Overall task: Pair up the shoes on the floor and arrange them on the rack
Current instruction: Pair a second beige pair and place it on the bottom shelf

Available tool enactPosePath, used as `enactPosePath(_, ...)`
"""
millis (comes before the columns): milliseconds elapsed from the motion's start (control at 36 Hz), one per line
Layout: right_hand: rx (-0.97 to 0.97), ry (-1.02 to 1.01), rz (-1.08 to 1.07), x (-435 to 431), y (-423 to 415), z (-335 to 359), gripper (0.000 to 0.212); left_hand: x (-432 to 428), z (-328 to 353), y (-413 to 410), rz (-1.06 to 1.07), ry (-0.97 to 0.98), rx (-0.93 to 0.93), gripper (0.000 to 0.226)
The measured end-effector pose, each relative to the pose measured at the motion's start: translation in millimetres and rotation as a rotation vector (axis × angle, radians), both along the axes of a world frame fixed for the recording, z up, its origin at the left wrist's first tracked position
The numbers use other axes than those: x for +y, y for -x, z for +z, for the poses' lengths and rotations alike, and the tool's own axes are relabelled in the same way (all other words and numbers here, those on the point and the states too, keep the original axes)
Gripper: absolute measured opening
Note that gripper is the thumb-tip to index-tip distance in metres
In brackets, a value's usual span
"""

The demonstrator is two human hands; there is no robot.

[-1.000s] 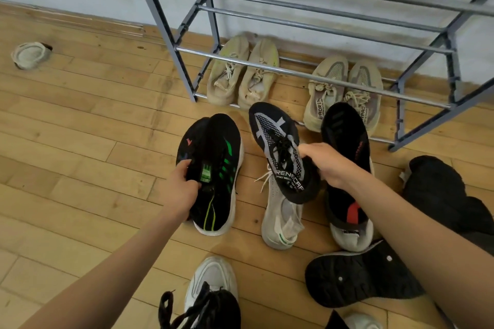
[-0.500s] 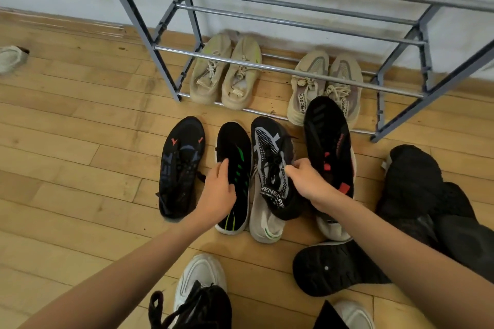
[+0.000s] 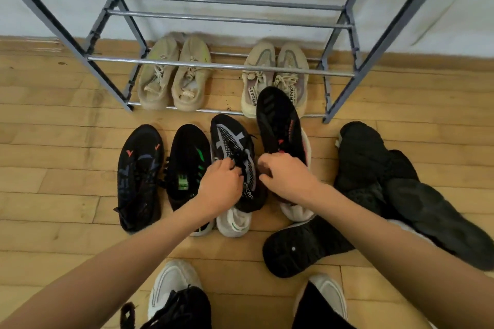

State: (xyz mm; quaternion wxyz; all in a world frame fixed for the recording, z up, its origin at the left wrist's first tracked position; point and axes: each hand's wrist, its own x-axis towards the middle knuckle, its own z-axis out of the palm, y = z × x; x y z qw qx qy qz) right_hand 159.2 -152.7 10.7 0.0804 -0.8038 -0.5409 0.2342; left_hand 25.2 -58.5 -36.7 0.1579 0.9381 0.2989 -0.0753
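Head view: L hand (image 3: 220, 187) has left the green-striped blk sneaker (image 3: 187, 157), which lies on the floor, and now curls over the laces of the blk-and-white knit sneaker (image 3: 230, 139). R hand (image 3: 290, 180) has shifted to grip the red-marked blk sneaker (image 3: 278, 120), prob. by its collar. No pair matched yet; all sit just before the rack (image 3: 219, 65).

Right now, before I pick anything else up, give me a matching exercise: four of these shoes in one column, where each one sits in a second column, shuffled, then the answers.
Column one
1. green-striped shoe
2. black-and-white shoe
3. beige pair with yellow-green heels
4. red-chevron shoe

Column two
A. on the bottom rails of the rack
B. far left of the floor row
C. under the left hand
D. beside the red-chevron shoe

Pairs: 1-D, 2-C, 3-A, 4-B
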Motion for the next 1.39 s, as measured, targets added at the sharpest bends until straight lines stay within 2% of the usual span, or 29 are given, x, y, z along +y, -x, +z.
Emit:
enactPosePath(83,0.022,-0.079,-0.09,-26,-28,4,0.03,-4,10,-19,-0.046,-0.116,0.029,0.036)
enactPosePath(167,-0.028,-0.078,-0.183,-57,-60,1,0.032,-22,20,-42,-0.167,-0.095,-0.158,0.035)
enactPosePath(222,-0.045,-0.004,-0.25,-77,-81,-5,0.034,-40,25,-59,-0.274,-0.028,-0.241,0.031)
enactPosePath(306,-0.029,0.193,-0.326,-106,-108,-13,0.044,-69,23,-85,-0.43,-0.028,-0.22,0.029)
enactPosePath(417,0.102,0.382,-0.23,-137,-124,-23,0.052,-92,12,-107,-0.563,-0.137,-0.14,0.036)
enactPosePath(556,0.02,0.404,-0.085,-146,-125,-32,0.066,-95,0,-112,-0.602,-0.194,-0.076,0.037)
enactPosePath(639,0.033,0.441,-0.045,-139,-128,-27,0.063,-96,-2,-109,-0.631,-0.178,-0.075,0.037)
enactPosePath(833,0.256,0.344,0.107,-125,-135,15,0.031,-93,6,-102,-0.555,0.151,-0.21,0.032)
enactPosePath(917,0.214,0.284,0.153,-117,-140,36,0.026,-95,23,-98,-0.49,0.427,-0.23,0.038)
enactPosePath(1000,0.283,0.21,0.101,-116,-155,56,0.024,-98,39,-89,-0.297,0.745,-0.249,0.044)
enactPosePath(1056,0.342,0.195,0.068,-115,-163,66,0.025,-96,46,-87,-0.22,0.767,-0.206,0.05)
enactPosePath(1139,0.416,0.173,0.024,-111,-170,73,0.022,-83,55,-89,-0.227,0.675,-0.037,0.061)
enactPosePath(1194,0.474,0.139,-0.027,-107,-171,73,0.019,-71,63,-91,-0.202,0.697,0.029,0.059)
enactPosePath(1278,0.517,0.04,-0.153,-99,-167,66,0.023,-53,76,-92,-0.137,0.759,0.045,0.048)
enactPosePath(1389,0.451,-0.103,-0.207,-88,-157,56,0.029,-31,96,-88,-0.013,0.735,-0.053,0.042)
